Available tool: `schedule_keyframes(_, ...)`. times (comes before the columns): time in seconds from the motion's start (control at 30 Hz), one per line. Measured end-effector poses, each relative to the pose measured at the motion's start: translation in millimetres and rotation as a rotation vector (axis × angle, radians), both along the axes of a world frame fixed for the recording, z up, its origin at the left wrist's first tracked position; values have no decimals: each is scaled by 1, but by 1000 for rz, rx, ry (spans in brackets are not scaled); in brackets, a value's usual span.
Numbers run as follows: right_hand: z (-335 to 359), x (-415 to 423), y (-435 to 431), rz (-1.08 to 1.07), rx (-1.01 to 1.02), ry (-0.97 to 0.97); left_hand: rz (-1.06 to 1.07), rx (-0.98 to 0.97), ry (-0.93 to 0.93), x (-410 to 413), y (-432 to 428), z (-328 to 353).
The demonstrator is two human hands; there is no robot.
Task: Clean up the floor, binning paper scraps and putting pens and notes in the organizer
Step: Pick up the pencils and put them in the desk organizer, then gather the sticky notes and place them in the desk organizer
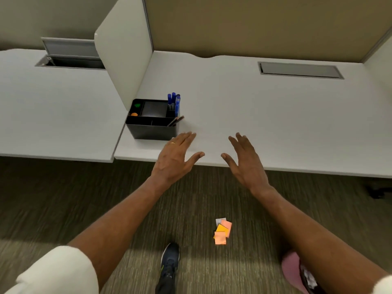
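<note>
While the left hand (176,158) and right hand (246,162) hover spread and empty, it seems best to gather the sticky notes (222,231) as one stack for the organizer (152,130).

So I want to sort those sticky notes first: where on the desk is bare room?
The desk is bare from the organizer rightward to the grey hatch, ahead of the left hand and right hand. Crowded only where the organizer sits by the divider.
</note>
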State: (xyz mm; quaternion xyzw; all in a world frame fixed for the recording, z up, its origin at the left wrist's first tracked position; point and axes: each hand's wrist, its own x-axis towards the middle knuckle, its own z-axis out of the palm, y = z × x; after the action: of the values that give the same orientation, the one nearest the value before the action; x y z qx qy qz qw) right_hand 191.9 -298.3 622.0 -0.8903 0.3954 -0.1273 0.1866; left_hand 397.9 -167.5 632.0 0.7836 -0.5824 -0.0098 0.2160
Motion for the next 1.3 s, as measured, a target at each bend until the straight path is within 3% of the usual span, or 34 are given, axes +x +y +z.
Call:
schedule_keyframes(0.2, -2, -87, 21, 14, -40, 44, 3, 74, 27, -91, 25, -21)
schedule_keyframes(0.57, -83, -200, 78, -148, 76, 117, -196, 324, 83, -191, 51, -108)
schedule_keyframes(0.87, -218, -235, 110, -255, 170, 179, -330, 471, 55, -215, 54, -229)
schedule_keyframes(1.3, -467, -223, 113, -185, 249, 173, -412, 618, 15, -230, 42, -477)
